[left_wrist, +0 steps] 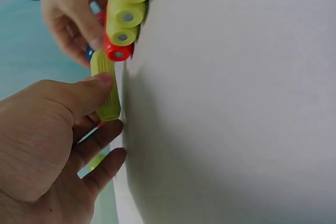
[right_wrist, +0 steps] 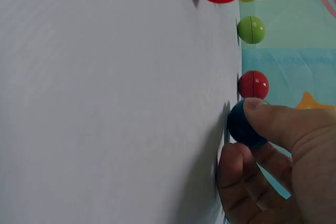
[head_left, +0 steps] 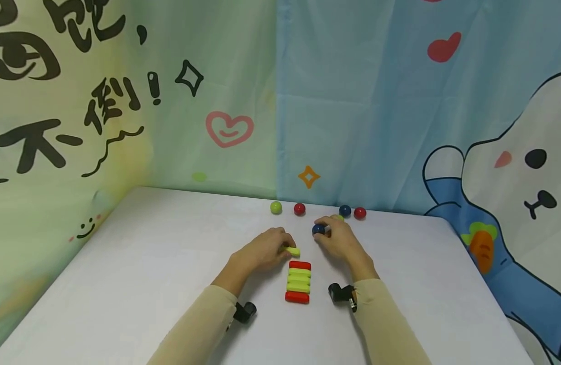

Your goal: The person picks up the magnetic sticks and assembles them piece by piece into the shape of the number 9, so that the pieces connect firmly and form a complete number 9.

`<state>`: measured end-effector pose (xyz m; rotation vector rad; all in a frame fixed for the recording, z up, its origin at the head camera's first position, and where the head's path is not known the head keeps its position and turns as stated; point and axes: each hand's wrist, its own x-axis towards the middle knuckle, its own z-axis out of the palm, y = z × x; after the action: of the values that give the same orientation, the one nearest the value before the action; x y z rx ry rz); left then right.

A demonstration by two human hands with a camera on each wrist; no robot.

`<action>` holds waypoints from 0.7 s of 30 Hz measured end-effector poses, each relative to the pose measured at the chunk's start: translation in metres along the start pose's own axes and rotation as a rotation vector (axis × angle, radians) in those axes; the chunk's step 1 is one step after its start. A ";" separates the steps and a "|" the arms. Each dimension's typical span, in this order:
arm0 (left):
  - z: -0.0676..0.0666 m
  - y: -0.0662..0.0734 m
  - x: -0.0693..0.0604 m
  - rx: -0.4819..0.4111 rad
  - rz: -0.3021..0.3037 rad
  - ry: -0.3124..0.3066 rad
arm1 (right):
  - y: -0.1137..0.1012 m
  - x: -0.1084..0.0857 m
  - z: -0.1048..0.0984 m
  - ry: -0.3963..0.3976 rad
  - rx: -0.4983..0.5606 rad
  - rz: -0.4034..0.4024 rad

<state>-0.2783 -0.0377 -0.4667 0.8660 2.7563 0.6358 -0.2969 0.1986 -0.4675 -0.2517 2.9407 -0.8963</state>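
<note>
My left hand (head_left: 266, 248) pinches a yellow-green magnetic rod (left_wrist: 109, 95) between thumb and fingers, just beyond a row of rods. Between the thumb and fingers of my right hand (head_left: 342, 241) is a dark blue ball (right_wrist: 242, 126), held to the right of that rod. The row lies side by side on the table, with a red rod (head_left: 300, 264) at the far end, several yellow-green rods (head_left: 299, 280) in the middle and another red rod (head_left: 297, 297) nearest me. Round grey magnets show in rod ends in both wrist views.
Along the back of the white table (head_left: 148, 263) sit a green ball (head_left: 276, 207), a red ball (head_left: 300, 209), a blue ball (head_left: 345, 210) and a second red ball (head_left: 360, 213). Another green ball is mostly hidden behind my right hand. A printed curtain (head_left: 344, 101) hangs behind the table.
</note>
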 end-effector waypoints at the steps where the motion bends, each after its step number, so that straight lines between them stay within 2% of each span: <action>1: 0.000 0.000 0.001 -0.015 -0.004 0.010 | 0.001 -0.002 -0.001 -0.005 0.007 -0.001; 7: -0.002 0.001 0.004 -0.048 -0.015 0.054 | 0.009 -0.010 -0.002 -0.034 0.075 0.030; 15: 0.000 0.007 0.012 -0.009 -0.069 0.080 | 0.013 -0.017 -0.002 -0.043 0.125 0.041; 21: -0.001 0.008 0.015 -0.016 -0.073 0.104 | 0.010 -0.019 0.000 -0.036 0.167 0.036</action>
<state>-0.2869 -0.0234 -0.4633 0.7449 2.8557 0.7073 -0.2794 0.2095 -0.4731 -0.2030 2.8072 -1.1118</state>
